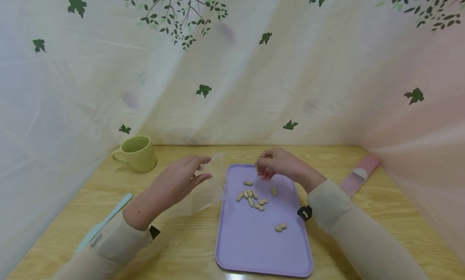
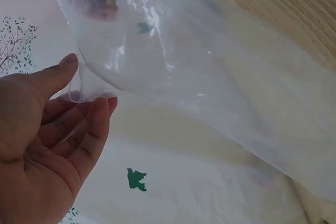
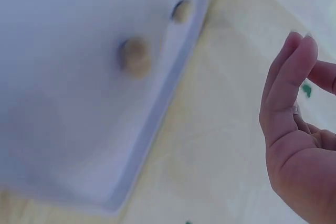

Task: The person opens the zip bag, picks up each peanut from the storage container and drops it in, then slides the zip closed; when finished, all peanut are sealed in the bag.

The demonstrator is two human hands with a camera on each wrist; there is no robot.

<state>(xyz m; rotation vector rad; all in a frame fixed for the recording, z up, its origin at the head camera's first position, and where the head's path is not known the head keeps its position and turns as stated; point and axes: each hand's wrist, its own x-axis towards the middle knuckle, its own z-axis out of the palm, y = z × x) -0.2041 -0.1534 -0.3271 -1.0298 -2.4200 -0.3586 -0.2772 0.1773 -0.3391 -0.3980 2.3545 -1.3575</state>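
My left hand (image 1: 176, 183) pinches the edge of a clear plastic bag (image 2: 173, 61) between thumb and fingers, left of a lilac tray (image 1: 261, 251). The bag's mouth faces the tray, and its body hangs down toward the table. Over the tray's far end, my right hand (image 1: 277, 163) is raised with fingers bent and fingertips together. Through the bag, the left wrist view shows a small tan peanut (image 2: 111, 1) at the right fingertips. Several unshelled peanuts (image 1: 250, 202) lie clustered on the tray's far half, with a peanut pair (image 1: 280, 227) nearer me.
A yellow-green mug (image 1: 139, 155) stands at the back left. Beside my left forearm lies a pale blue utensil (image 1: 105, 221). At the right, a flat pink item (image 1: 361, 175) rests on the wooden table (image 1: 189, 247). A printed curtain (image 1: 247, 78) encloses the back and sides.
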